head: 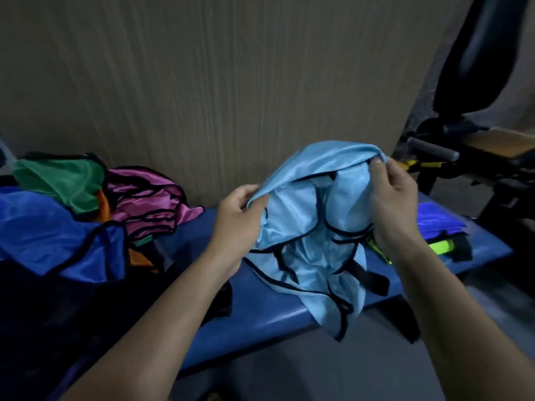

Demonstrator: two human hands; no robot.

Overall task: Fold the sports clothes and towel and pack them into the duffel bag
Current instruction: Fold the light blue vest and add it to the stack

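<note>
Head view shows left hand point(241, 211) and right hand point(389, 195) each with a pinching grip on the unfolded light-blue vest point(307, 227) above the bench point(260, 311), several garments point(86, 198) still heaped unfolded

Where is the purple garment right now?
In the head view, the purple garment lies crumpled at left on the blue bench, against the wall, beside the green garment.

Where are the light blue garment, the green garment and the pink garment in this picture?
light blue garment point(307, 204), head view, on its shiny upper front between both hands.
green garment point(66, 180), head view, on its middle, atop the pile at left.
pink garment point(147, 201), head view, on its crumpled middle folds.
</note>
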